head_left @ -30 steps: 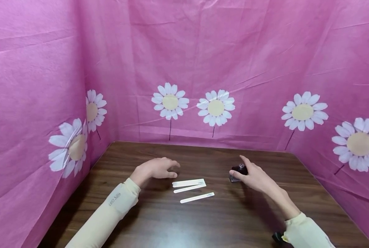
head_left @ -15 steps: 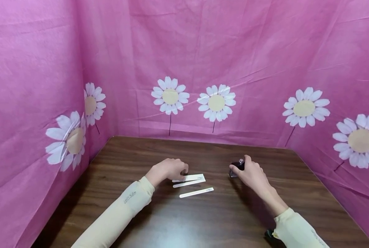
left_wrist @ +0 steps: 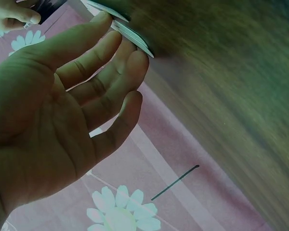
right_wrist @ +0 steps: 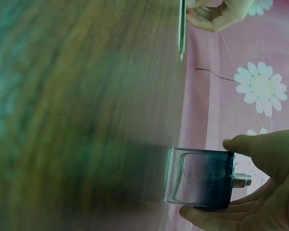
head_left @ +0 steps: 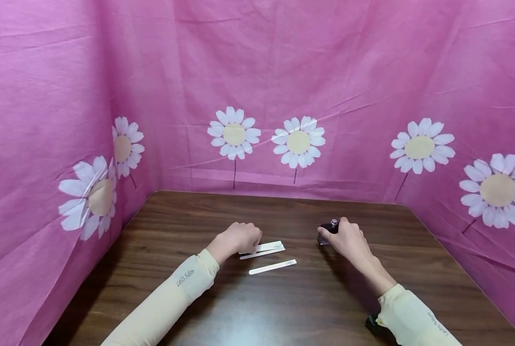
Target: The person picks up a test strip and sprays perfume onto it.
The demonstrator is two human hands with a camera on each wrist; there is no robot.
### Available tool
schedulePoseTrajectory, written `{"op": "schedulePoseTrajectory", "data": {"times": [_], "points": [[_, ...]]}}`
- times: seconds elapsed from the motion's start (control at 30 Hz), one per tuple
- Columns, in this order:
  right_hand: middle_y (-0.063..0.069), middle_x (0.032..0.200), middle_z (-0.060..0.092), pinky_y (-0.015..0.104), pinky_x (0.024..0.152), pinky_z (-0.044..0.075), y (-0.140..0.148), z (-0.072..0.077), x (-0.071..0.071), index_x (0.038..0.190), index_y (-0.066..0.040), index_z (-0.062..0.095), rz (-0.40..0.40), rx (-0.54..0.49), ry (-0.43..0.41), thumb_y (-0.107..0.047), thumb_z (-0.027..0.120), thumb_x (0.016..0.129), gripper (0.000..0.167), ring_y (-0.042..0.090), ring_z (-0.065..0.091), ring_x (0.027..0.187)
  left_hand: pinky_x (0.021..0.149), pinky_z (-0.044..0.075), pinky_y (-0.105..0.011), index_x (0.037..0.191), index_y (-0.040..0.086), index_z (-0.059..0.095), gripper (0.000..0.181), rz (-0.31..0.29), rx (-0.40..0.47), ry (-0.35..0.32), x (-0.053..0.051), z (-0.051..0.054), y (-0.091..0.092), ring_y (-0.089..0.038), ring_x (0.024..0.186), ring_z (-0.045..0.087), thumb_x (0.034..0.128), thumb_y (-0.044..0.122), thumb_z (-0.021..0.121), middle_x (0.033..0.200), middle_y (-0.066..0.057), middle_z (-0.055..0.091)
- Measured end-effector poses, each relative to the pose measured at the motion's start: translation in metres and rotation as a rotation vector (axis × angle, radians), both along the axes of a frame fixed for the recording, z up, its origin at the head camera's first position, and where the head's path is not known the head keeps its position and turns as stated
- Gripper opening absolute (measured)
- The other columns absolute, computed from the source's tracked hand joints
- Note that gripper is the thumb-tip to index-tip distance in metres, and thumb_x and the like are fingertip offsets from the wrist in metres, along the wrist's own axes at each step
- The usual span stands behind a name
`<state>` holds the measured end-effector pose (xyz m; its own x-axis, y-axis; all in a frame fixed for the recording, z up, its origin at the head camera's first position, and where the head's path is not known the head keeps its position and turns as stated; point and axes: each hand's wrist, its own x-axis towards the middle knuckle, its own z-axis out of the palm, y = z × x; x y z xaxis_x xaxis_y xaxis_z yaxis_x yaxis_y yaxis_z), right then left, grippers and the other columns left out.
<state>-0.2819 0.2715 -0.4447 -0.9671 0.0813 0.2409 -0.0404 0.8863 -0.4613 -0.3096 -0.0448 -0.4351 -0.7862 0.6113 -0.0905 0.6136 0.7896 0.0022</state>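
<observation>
Glass bottle (right_wrist: 197, 178) stands upright on the table (head_left: 240, 307), right hand (head_left: 350, 242) gripping it from opposite sides. We'd guess weighty, stiff, slick, breakable; best held by its sides, below the nozzle (right_wrist: 242, 180). Left hand (head_left: 236, 239) at white strips (head_left: 272, 246); pinching or not, we can't tell.

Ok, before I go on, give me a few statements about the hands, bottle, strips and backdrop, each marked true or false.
1. The right hand is around the glass bottle. True.
2. The bottle lies on its side. False: it stands upright on the table.
3. The left hand is at the farther white strips. True.
4. All the strips lie together. False: a single strip lies apart, nearer the person.
5. The bottle's silvery nozzle is uncovered. True.
6. The cloth behind is plain. False: it has printed flowers.
</observation>
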Motion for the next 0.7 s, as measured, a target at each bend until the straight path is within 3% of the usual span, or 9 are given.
{"op": "schedulePoseTrajectory", "data": {"times": [0.17, 0.37, 0.53, 0.7], "points": [[0.027, 0.09, 0.065, 0.055, 0.071, 0.05, 0.0037, -0.0021, -0.0001, 0.103, 0.008, 0.056, 0.009, -0.028, -0.039, -0.054, 0.076, 0.086, 0.068, 0.042, 0.064, 0.081, 0.054, 0.044, -0.034, 0.06, 0.021, 0.055, 0.028, -0.009, 0.015, 0.012, 0.0003, -0.0015, 0.0008, -0.01, 0.057, 0.048, 0.0779, 0.005, 0.069, 0.063, 0.008, 0.05], [0.024, 0.088, 0.066, 0.053, 0.069, 0.051, 0.0077, -0.0064, -0.0017, 0.102, 0.01, 0.06, 0.024, -0.029, -0.052, -0.049, 0.077, 0.086, 0.064, 0.04, 0.063, 0.078, 0.05, 0.037, -0.031, 0.053, 0.021, 0.044, 0.037, -0.029, 0.02, 0.012, -0.0012, -0.003, 0.0013, -0.009, 0.054, 0.037, 0.0764, 0.002, 0.066, 0.057, 0.008, 0.039], [0.026, 0.09, 0.068, 0.054, 0.07, 0.051, 0.0067, -0.0078, -0.0038, 0.103, 0.008, 0.064, 0.03, -0.03, -0.032, -0.047, 0.077, 0.086, 0.059, 0.04, 0.064, 0.08, 0.054, 0.04, -0.032, 0.058, 0.019, 0.053, 0.031, -0.04, 0.044, -0.017, -0.0035, -0.0012, -0.0025, -0.009, 0.057, 0.039, 0.0788, 0.003, 0.069, 0.061, 0.008, 0.044], [0.024, 0.092, 0.068, 0.053, 0.071, 0.052, 0.0061, -0.0071, -0.005, 0.107, 0.008, 0.065, 0.058, -0.028, -0.007, -0.044, 0.079, 0.085, 0.058, 0.038, 0.065, 0.081, 0.065, 0.051, -0.038, 0.075, 0.021, 0.069, 0.016, -0.044, 0.066, -0.04, -0.0054, 0.0011, -0.0068, -0.009, 0.068, 0.054, 0.0814, 0.006, 0.072, 0.074, 0.009, 0.059]]}}
